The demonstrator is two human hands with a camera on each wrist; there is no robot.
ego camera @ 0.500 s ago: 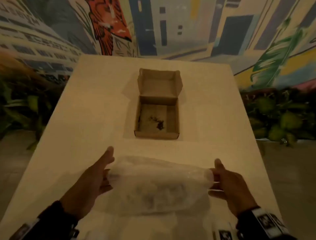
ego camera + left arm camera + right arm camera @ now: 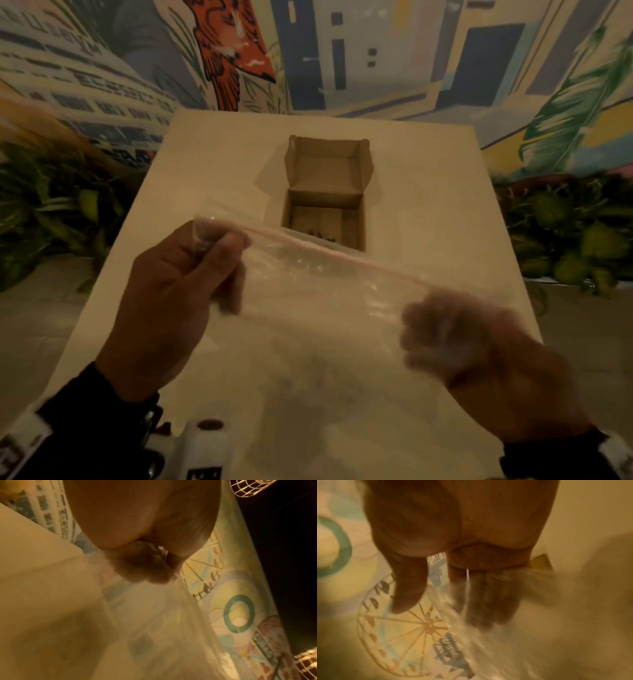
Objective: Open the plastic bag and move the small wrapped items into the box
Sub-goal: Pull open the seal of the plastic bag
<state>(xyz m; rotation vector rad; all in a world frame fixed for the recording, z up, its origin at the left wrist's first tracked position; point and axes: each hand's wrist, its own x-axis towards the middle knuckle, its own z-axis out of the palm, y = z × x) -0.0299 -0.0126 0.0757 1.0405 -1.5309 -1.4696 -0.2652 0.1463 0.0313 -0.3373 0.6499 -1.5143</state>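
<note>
A clear plastic bag point(image 2: 325, 291) hangs stretched between both hands above the pale table point(image 2: 428, 205). My left hand point(image 2: 212, 246) pinches its upper left corner between thumb and fingers. My right hand point(image 2: 445, 329), blurred by motion, shows through the film with curled fingers gripping the right end. Dim dark shapes low in the bag point(image 2: 301, 404) are too blurred to identify. The open cardboard box point(image 2: 327, 198) stands beyond the bag at mid-table, lid flap upright. In the left wrist view the fingers point(image 2: 145, 566) clamp the plastic bag point(image 2: 154, 628). The right wrist view shows fingers point(image 2: 488, 601) curled in the film point(image 2: 488, 649).
Dark specks lie on the box floor point(image 2: 322, 233). Green leafy plants point(image 2: 565, 240) border the table on both sides, with more plants point(image 2: 51, 212) on the left. A painted mural wall point(image 2: 342, 51) rises behind the table's far edge.
The bag has been lifted off the table and pulled taut. Both hands went from resting at its ends to gripping its upper edge. The right hand is moving.
</note>
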